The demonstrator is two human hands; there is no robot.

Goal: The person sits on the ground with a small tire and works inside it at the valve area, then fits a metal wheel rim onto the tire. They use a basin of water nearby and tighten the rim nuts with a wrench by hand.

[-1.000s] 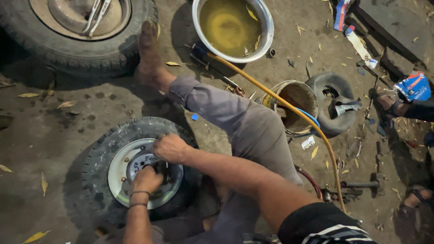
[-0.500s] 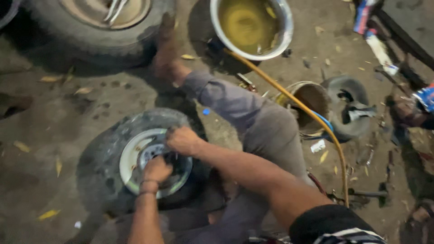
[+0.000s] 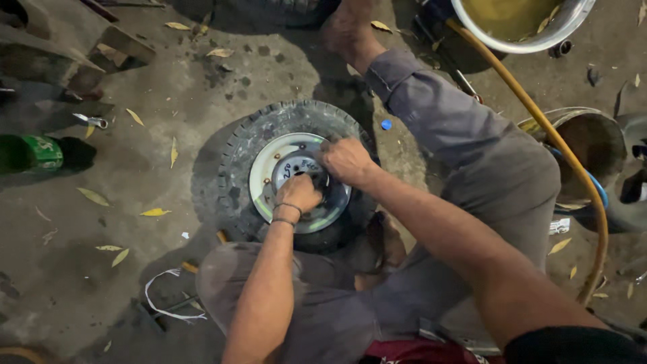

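basin (image 3: 574,23): metal, holds yellowish liquid, top right
hose (image 3: 588,180): yellow, runs past the basin along the right
bottle (image 3: 30,154): green, lying at left
leaves (image 3: 155,212): dry, scattered on the concrete floor (image 3: 101,269)
cap (image 3: 385,125): small, blue

— What is the person wearing?
— Grey trousers (image 3: 472,155), loose and creased, with a hemmed cuff at the ankle. The foot (image 3: 347,30) beyond that cuff is bare; no shoe shows.
— And up top?
— A black short sleeve (image 3: 573,344) on the right arm, ending above the elbow. Both forearms are bare. Something dark red (image 3: 411,352) shows at the waist, but I can't tell what it is.
— Anything on the wrists?
— Two thin dark bands (image 3: 286,213) around the left wrist, one just behind the other. The left hand (image 3: 298,192) and right hand (image 3: 347,160) are gloveless, and I see no rings.
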